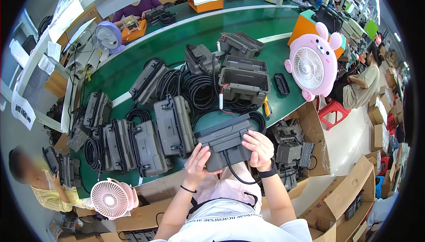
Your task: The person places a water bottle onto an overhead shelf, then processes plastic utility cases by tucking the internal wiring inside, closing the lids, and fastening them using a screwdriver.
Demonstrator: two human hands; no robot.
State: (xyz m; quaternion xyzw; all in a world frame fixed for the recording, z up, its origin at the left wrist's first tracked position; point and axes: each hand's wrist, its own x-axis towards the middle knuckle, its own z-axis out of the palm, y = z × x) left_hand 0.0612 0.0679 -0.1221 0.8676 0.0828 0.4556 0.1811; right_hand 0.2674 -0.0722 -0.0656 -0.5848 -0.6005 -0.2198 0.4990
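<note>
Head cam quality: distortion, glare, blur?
Head view: heavy fisheye, green table bowed, corners black. Head view: ceiling light burns white. Head view: person's head at left blurred; held box, left hand, right hand fairly sharp.

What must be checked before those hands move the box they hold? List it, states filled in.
1. Left hand on held box: ok, touching its left side.
2. Right hand on held box: ok, touching its right side.
3. Hanging cable clear of right wristband: cannot tell.
4. Held box fully latched: cannot tell.
5. Yellow-handled tool apart from both hands: ok, on the table.
6. Wired box closed: not ok, lid open.
</note>
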